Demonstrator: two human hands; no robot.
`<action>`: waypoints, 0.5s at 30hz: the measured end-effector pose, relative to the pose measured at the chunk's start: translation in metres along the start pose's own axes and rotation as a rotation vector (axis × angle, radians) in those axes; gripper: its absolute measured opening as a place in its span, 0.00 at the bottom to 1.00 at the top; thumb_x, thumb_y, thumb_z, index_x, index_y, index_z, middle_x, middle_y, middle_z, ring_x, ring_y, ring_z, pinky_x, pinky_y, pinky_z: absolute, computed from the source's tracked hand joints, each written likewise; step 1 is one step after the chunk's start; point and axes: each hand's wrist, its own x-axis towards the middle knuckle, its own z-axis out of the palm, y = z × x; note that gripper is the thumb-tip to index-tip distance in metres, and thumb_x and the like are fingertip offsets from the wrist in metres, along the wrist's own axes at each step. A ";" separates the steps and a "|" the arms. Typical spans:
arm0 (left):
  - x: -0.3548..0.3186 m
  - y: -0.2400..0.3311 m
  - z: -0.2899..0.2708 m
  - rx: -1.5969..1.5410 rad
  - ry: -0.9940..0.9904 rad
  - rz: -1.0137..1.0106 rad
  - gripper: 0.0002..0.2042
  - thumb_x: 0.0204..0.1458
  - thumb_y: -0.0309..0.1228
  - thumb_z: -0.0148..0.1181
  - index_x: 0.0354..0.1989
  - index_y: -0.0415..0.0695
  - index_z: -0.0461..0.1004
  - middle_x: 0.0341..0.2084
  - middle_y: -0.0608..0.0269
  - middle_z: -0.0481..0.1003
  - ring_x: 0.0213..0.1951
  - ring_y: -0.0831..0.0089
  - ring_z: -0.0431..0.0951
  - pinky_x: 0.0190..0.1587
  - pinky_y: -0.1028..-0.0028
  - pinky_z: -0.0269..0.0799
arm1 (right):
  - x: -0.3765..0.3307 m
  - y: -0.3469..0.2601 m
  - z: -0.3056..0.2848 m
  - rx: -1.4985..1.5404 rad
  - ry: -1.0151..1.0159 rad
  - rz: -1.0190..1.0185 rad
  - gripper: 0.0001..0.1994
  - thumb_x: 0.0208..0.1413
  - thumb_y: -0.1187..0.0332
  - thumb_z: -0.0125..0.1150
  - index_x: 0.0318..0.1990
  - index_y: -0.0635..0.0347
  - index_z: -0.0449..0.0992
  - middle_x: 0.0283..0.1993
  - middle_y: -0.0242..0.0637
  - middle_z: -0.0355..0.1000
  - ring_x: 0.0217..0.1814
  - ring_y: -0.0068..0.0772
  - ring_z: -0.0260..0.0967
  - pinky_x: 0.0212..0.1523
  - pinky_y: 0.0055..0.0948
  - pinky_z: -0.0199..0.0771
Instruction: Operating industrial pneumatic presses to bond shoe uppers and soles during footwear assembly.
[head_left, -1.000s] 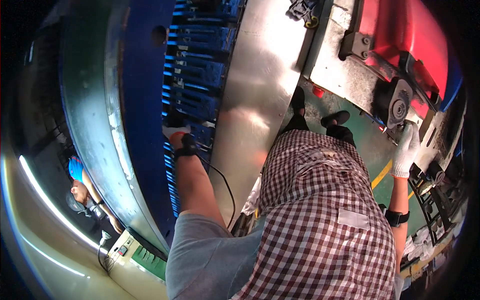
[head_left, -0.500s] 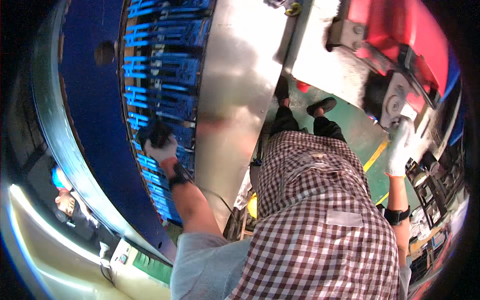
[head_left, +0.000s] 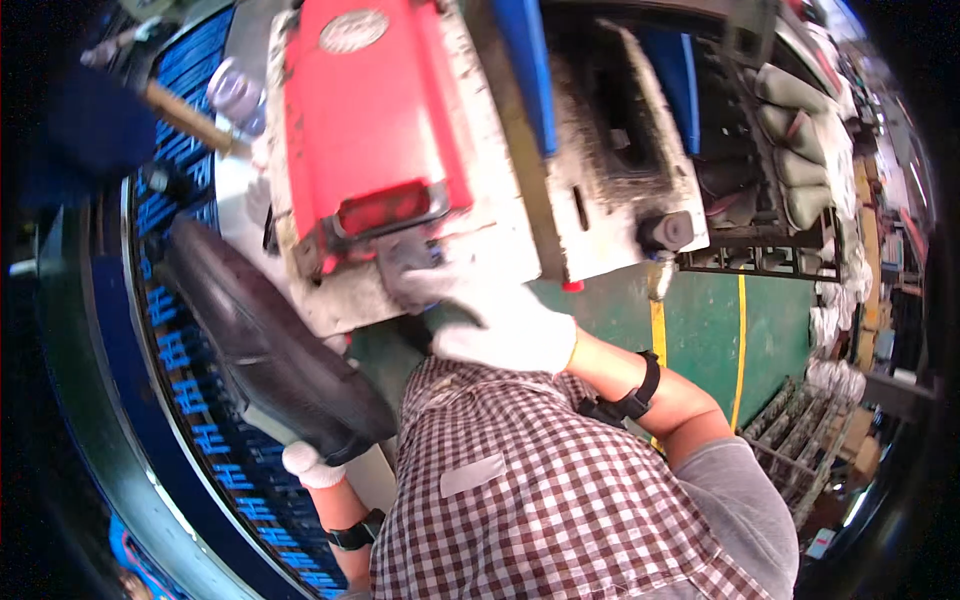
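A dark leather shoe point(head_left: 275, 335) fills the left of the view, held up close over the blue slats. My left hand point(head_left: 308, 466), in a white glove, is closed on it at its lower end; the shoe hides most of the fingers. My right hand point(head_left: 515, 325), also gloved in white, is at the front of a machine with a red cover point(head_left: 375, 120). Its fingers are apart and reach to a grey block point(head_left: 408, 262) below the cover; they are slightly blurred. I wear a brown-and-white checked apron point(head_left: 520, 480).
Blue slats point(head_left: 190, 400) run in a row along the left. A wooden-handled tool point(head_left: 190, 118) and a clear container point(head_left: 235, 90) are behind the shoe. Shoe-like grey-green forms point(head_left: 800, 160) stand on a rack at the right, above a green floor point(head_left: 700, 340) with yellow lines.
The view has swung right, bringing the red-covered machine to the middle. My left hand has come away from the blue slats and the dark shoe now shows in full. My right hand stays by the grey block.
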 end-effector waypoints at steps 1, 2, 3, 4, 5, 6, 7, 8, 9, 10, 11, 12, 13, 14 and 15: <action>0.015 -0.006 0.025 0.051 -0.115 -0.066 0.58 0.40 0.43 0.83 0.80 0.39 0.55 0.73 0.47 0.66 0.68 0.48 0.72 0.74 0.51 0.68 | -0.001 -0.010 -0.008 0.170 -0.056 0.030 0.40 0.61 0.61 0.68 0.78 0.64 0.60 0.75 0.55 0.65 0.76 0.54 0.63 0.77 0.47 0.61; 0.027 -0.013 0.055 0.161 -0.149 -0.097 0.51 0.43 0.37 0.77 0.78 0.39 0.58 0.70 0.51 0.69 0.66 0.50 0.73 0.73 0.53 0.69 | -0.003 -0.018 -0.016 0.342 -0.089 -0.015 0.47 0.61 0.61 0.67 0.83 0.65 0.49 0.83 0.56 0.56 0.85 0.54 0.54 0.83 0.46 0.53; 0.038 -0.020 0.085 0.271 -0.224 -0.107 0.45 0.46 0.30 0.72 0.77 0.39 0.61 0.67 0.54 0.71 0.64 0.53 0.74 0.71 0.56 0.71 | -0.006 -0.021 -0.026 0.408 -0.158 -0.027 0.52 0.62 0.60 0.65 0.85 0.66 0.38 0.89 0.54 0.38 0.92 0.49 0.35 0.86 0.44 0.43; 0.056 -0.032 0.115 0.597 -0.214 -0.116 0.41 0.48 0.26 0.69 0.75 0.38 0.63 0.60 0.57 0.74 0.59 0.58 0.76 0.67 0.61 0.73 | -0.014 -0.022 -0.034 0.349 0.019 -0.031 0.53 0.60 0.63 0.66 0.85 0.65 0.37 0.90 0.56 0.34 0.92 0.45 0.30 0.86 0.43 0.42; 0.066 -0.040 0.145 0.807 -0.326 -0.075 0.42 0.50 0.26 0.68 0.76 0.36 0.60 0.60 0.55 0.74 0.60 0.60 0.75 0.68 0.63 0.71 | -0.024 -0.017 -0.050 0.424 0.122 0.075 0.53 0.60 0.65 0.66 0.85 0.65 0.37 0.89 0.55 0.38 0.91 0.45 0.36 0.86 0.42 0.44; 0.078 -0.050 0.173 1.006 -0.397 -0.041 0.42 0.52 0.26 0.67 0.77 0.34 0.57 0.60 0.53 0.73 0.61 0.63 0.73 0.68 0.65 0.69 | -0.036 -0.009 -0.063 0.556 0.217 0.190 0.52 0.59 0.65 0.66 0.85 0.64 0.38 0.88 0.54 0.43 0.90 0.44 0.42 0.85 0.41 0.47; 0.086 -0.055 0.200 1.079 -0.456 0.085 0.46 0.55 0.28 0.64 0.82 0.33 0.47 0.71 0.46 0.67 0.72 0.60 0.67 0.72 0.63 0.66 | -0.048 -0.003 -0.077 0.695 0.331 0.292 0.52 0.59 0.66 0.67 0.85 0.63 0.40 0.86 0.53 0.48 0.88 0.42 0.47 0.84 0.40 0.49; 0.097 -0.061 0.224 1.085 -0.551 0.237 0.49 0.58 0.28 0.61 0.84 0.36 0.38 0.80 0.42 0.55 0.81 0.57 0.56 0.78 0.60 0.57 | -0.060 0.011 -0.093 0.799 0.422 0.335 0.52 0.57 0.66 0.69 0.85 0.63 0.43 0.86 0.51 0.51 0.86 0.42 0.52 0.83 0.39 0.52; 0.099 -0.061 0.244 0.982 -0.526 0.216 0.48 0.59 0.29 0.60 0.85 0.37 0.38 0.82 0.41 0.51 0.82 0.56 0.51 0.80 0.58 0.52 | -0.072 0.024 -0.110 0.740 0.561 0.308 0.52 0.55 0.67 0.70 0.85 0.63 0.45 0.85 0.49 0.54 0.84 0.41 0.56 0.82 0.38 0.55; 0.101 -0.060 0.263 0.865 -0.562 0.262 0.48 0.59 0.29 0.60 0.85 0.38 0.37 0.83 0.40 0.48 0.84 0.55 0.47 0.82 0.57 0.47 | -0.076 0.042 -0.136 0.617 0.667 0.234 0.54 0.53 0.67 0.73 0.84 0.65 0.47 0.85 0.46 0.54 0.82 0.41 0.60 0.80 0.36 0.59; 0.108 -0.055 0.280 0.903 -0.546 0.316 0.48 0.59 0.30 0.60 0.85 0.39 0.38 0.83 0.40 0.49 0.83 0.54 0.48 0.82 0.56 0.44 | -0.079 0.058 -0.154 0.535 0.731 0.244 0.52 0.52 0.66 0.74 0.83 0.66 0.52 0.84 0.47 0.56 0.82 0.41 0.60 0.80 0.36 0.59; 0.116 -0.049 0.298 0.937 -0.578 0.408 0.48 0.59 0.31 0.61 0.85 0.39 0.38 0.82 0.40 0.50 0.83 0.54 0.49 0.83 0.55 0.42 | -0.080 0.074 -0.173 0.466 0.784 0.218 0.50 0.52 0.64 0.74 0.81 0.67 0.57 0.84 0.49 0.57 0.82 0.41 0.61 0.80 0.36 0.59; 0.125 -0.045 0.316 0.967 -0.564 0.452 0.48 0.61 0.36 0.62 0.85 0.40 0.39 0.82 0.40 0.52 0.83 0.55 0.50 0.83 0.55 0.42 | -0.074 0.094 -0.197 0.115 0.854 0.270 0.48 0.51 0.60 0.74 0.80 0.63 0.61 0.76 0.53 0.64 0.74 0.45 0.68 0.76 0.39 0.65; 0.133 -0.030 0.335 0.981 -0.575 0.555 0.48 0.63 0.41 0.64 0.85 0.40 0.41 0.81 0.40 0.54 0.83 0.54 0.51 0.82 0.54 0.44 | -0.060 0.103 -0.215 -0.203 0.893 0.388 0.47 0.50 0.55 0.75 0.78 0.59 0.66 0.68 0.57 0.72 0.67 0.50 0.75 0.72 0.42 0.71; 0.142 -0.030 0.355 1.013 -0.593 0.635 0.48 0.64 0.44 0.63 0.85 0.39 0.43 0.80 0.39 0.55 0.82 0.54 0.53 0.82 0.55 0.46 | -0.059 0.121 -0.230 -0.323 0.902 0.422 0.45 0.49 0.54 0.74 0.77 0.54 0.69 0.66 0.60 0.72 0.66 0.54 0.75 0.71 0.43 0.72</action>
